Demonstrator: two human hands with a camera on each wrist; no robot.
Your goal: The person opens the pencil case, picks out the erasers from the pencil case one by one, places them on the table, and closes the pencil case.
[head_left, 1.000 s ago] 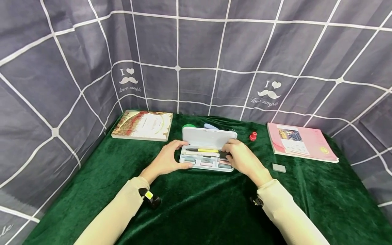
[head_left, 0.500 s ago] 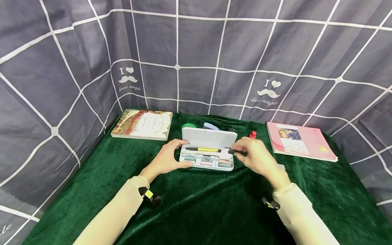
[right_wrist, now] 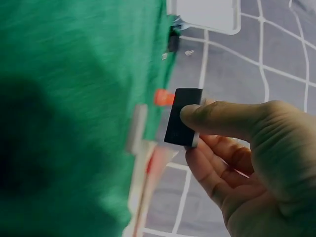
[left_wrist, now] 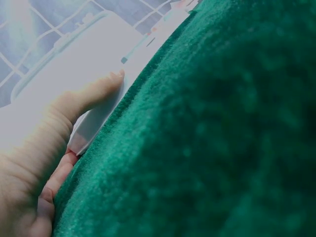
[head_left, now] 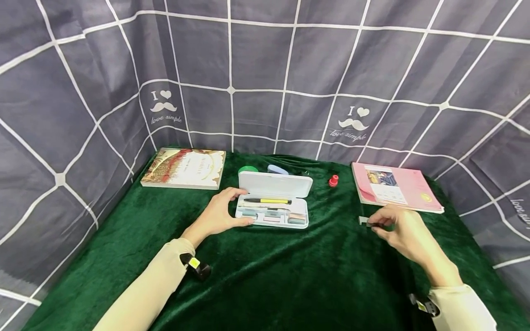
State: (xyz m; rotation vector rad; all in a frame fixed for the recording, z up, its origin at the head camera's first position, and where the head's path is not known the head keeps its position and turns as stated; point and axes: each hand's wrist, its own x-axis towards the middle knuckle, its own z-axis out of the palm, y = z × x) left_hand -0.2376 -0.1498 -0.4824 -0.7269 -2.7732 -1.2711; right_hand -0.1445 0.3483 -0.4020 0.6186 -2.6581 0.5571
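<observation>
Two hands work over the green-covered bench (head_left: 273, 280). Nearest, the right hand (head_left: 407, 232) pinches a black block (right_wrist: 178, 129) between thumb and fingers, probably by its sides because something this small and flat leaves little else to grip. It is held off to the case's right, by a pale grey block (head_left: 362, 220); the right wrist view shows the two apart.

The left hand (head_left: 215, 214) spans the left end of the white pencil case (head_left: 299, 207), thumb at the front edge and fingers at the back corner, presumably to steady it. Its lid is raised, so a yellow-and-black pen (head_left: 271, 201) and the small front compartments lie within reach. Farther off are a pink book (head_left: 420, 188), a red piece (head_left: 333, 180) and a pale-covered book (head_left: 186, 169), likely set aside for room.

Half a second ago the black block was at the case's right end; the right hand has since carried it rightward. The left hand keeps its place.
</observation>
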